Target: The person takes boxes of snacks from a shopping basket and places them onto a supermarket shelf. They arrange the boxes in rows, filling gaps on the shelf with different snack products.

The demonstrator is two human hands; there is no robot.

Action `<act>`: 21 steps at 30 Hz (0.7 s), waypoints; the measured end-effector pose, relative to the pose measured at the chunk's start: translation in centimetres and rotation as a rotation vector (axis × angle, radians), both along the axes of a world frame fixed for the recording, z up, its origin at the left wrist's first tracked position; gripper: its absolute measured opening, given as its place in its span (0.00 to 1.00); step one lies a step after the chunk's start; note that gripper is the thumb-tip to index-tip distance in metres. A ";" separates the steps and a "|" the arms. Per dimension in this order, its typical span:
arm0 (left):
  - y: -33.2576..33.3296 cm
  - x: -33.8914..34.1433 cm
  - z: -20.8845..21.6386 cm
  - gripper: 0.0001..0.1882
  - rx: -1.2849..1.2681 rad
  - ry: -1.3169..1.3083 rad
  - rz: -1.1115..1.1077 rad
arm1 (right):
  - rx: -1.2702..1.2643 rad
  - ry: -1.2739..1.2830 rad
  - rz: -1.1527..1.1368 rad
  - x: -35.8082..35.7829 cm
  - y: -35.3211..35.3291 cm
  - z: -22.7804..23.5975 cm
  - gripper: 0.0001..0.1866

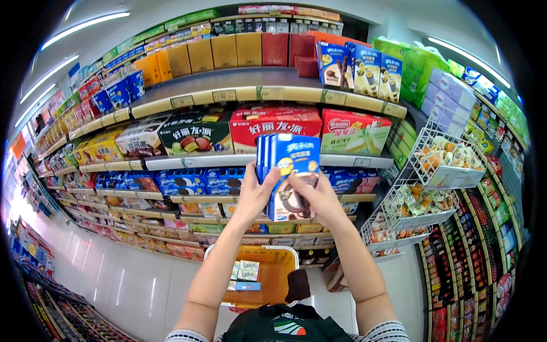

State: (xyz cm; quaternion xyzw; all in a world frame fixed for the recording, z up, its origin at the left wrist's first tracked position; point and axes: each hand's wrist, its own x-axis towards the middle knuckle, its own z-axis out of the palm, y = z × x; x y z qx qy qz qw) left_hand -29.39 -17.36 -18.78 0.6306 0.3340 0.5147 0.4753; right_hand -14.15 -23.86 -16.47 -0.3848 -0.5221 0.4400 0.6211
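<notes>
Both my hands are raised in front of a shop shelf, holding up a stack of tall blue snack boxes (292, 165). My left hand (257, 192) grips the stack's left side, thumb on the front box. My right hand (317, 196) clasps the lower right of the front box, fingers spread over its picture. Behind the boxes stands a shelf tier with large red (273, 122) and dark green (196, 135) cake cartons.
An orange shopping basket (273, 279) with a few small boxes sits on the floor below my arms. White wire baskets (450, 162) of wrapped sweets hang at the right. More shelving runs along the left aisle over a white tiled floor (131, 285).
</notes>
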 end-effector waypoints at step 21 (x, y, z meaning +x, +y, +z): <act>2.9 4.3 11.8 0.28 0.018 -0.236 -0.138 | 0.097 0.443 0.161 11.3 -0.1 8.9 0.17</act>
